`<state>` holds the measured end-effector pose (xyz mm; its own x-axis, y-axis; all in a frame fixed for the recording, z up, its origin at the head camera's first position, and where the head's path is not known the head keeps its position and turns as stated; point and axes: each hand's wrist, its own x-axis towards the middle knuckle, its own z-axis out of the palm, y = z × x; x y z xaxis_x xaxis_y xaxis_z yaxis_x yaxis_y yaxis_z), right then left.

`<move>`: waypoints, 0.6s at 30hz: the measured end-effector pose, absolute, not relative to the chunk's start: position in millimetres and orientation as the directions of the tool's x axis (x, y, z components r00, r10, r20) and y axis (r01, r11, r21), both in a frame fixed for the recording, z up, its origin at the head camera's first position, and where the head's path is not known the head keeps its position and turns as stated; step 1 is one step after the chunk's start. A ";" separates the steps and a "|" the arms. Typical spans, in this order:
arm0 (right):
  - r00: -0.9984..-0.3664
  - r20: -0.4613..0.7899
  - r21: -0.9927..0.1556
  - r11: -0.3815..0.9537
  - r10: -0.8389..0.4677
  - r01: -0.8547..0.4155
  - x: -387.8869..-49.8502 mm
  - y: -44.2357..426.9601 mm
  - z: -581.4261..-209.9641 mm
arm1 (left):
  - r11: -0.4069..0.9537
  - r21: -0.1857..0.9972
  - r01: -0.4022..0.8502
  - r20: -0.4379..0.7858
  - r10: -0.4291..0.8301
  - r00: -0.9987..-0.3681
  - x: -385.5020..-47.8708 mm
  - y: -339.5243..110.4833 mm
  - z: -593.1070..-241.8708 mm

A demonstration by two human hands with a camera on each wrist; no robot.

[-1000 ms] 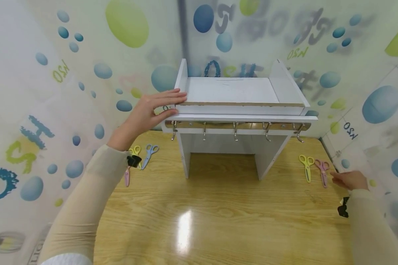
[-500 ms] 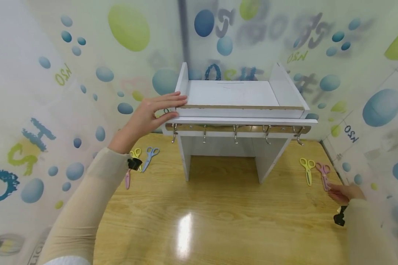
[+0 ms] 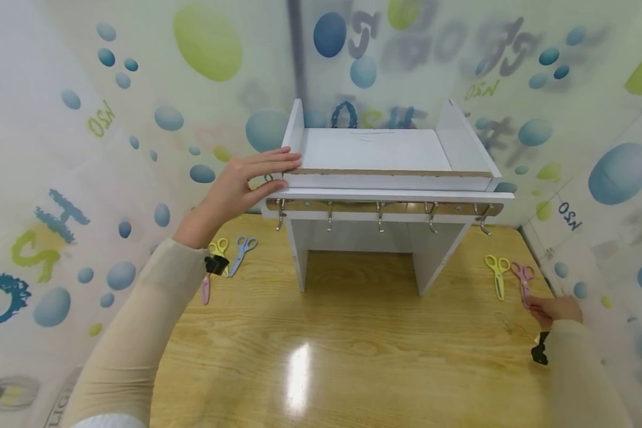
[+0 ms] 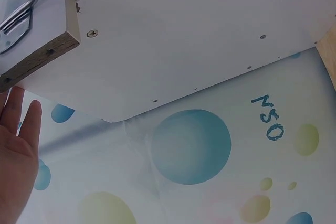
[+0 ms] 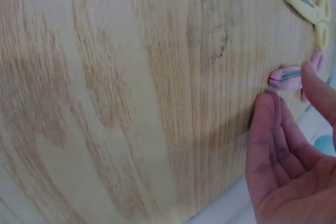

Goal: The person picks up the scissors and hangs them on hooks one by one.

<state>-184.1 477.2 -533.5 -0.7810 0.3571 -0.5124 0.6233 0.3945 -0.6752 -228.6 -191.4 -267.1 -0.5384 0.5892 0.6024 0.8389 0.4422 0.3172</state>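
Poising right hand (image 3: 556, 310) unclosed at the tip of pink plastic scissors (image 3: 524, 284), lying on yellow wood-grain table (image 3: 406, 356) — likely proving light, stiff, slick, favouring the loops — resting left hand (image 3: 241, 181), straight-fingered, on white wooden shelf (image 3: 374, 153).

the right hand (image 5: 289, 161), cropped by its wrist view's edge, partly hides the pink scissors (image 5: 287, 83).
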 end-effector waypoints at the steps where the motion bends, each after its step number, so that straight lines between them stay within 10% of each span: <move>1: -0.795 -0.474 -0.607 0.513 0.379 0.607 -184.1 476.2 -533.6 | 0.442 0.319 0.838 0.603 0.588 -0.540 -228.2 -191.1 -266.8; 7: -0.835 -0.387 -0.359 0.771 0.391 0.527 -180.7 471.6 -535.2 | 0.438 0.325 0.838 0.608 0.582 -0.540 -226.7 -189.9 -266.7; 18: -0.773 -0.473 -0.711 0.335 0.423 0.618 -177.8 476.3 -538.5 | 0.445 0.338 0.829 0.604 0.573 -0.554 -226.4 -190.5 -270.9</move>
<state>-177.8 476.3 -538.5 -0.7731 0.4225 -0.4730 0.6182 0.3352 -0.7110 -226.4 -190.5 -270.9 -0.5542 0.5728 0.6039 0.8290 0.4452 0.3384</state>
